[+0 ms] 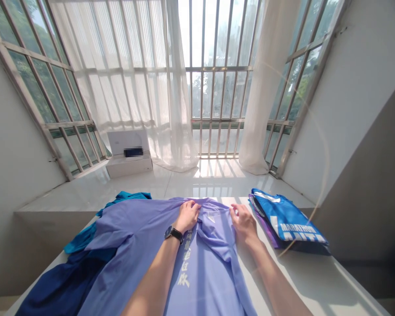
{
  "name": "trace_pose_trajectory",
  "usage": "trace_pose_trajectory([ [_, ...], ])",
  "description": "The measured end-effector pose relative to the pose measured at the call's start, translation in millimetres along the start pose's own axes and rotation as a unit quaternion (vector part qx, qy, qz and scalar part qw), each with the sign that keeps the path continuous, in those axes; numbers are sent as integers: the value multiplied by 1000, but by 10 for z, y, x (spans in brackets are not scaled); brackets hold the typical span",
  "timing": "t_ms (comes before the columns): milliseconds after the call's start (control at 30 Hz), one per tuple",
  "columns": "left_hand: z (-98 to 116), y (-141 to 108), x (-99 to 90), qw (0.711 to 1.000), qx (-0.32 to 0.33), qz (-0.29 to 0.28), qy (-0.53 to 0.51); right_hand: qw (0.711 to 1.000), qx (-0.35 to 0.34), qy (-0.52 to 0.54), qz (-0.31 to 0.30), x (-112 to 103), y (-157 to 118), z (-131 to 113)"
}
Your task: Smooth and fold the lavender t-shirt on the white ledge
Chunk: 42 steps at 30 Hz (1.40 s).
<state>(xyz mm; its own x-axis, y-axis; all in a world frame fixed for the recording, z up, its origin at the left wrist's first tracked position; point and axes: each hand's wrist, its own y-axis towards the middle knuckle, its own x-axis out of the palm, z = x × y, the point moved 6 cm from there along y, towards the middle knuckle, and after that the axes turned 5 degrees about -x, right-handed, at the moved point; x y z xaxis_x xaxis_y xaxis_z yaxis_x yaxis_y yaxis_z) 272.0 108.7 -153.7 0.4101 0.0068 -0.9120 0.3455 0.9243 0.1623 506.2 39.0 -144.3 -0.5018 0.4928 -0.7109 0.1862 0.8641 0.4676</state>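
Observation:
A lavender T-shirt (134, 245) with pale lettering lies spread on a white table (309, 276), its collar toward the far side. My left hand (188, 216), with a black wristwatch (174, 233) on the wrist, pinches the fabric at the collar. My right hand (243, 223) grips the shirt's folded edge near the far right shoulder. A folded blue shirt with "MARATHON" lettering (288, 219) lies just right of my right hand, with purple cloth (266, 232) showing beneath it.
A navy garment (62, 281) and a teal garment (82, 239) lie under the T-shirt's left side. Beyond the table are a white tiled ledge (118, 193), a white box (129, 160), sheer curtains (128, 87) and barred windows (217, 92).

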Motion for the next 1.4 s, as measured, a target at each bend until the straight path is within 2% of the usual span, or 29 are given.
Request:
trace_pose_trajectory([
  [133,13,87,7,999,8,16,-30,994,-82,46,-55,73,-145,-368],
  [200,7,98,-47,998,8,28,-53,989,-103,61,-81,132,-237,-453],
  [367,46,-146,-286,993,-14,67,-93,986,-98,86,-100,232,-303,-327],
  [467,197,-410,-351,996,-9,25,-90,986,-85,103,-96,267,-253,-232],
  [567,360,-651,-332,997,-2,-22,-76,986,-76,116,-93,296,-224,-210],
  [700,430,-821,-266,997,-19,-26,-70,986,-67,122,-88,306,-229,-210],
  [933,379,-853,-157,991,-79,-35,-99,988,-59,112,-91,309,-216,-181],
  [1167,368,-748,-117,974,-69,-57,-208,988,-64,109,-88,328,-238,-181],
  [1400,223,-825,-56,955,-107,-139,-239,989,-73,97,-87,334,-236,-182],
])
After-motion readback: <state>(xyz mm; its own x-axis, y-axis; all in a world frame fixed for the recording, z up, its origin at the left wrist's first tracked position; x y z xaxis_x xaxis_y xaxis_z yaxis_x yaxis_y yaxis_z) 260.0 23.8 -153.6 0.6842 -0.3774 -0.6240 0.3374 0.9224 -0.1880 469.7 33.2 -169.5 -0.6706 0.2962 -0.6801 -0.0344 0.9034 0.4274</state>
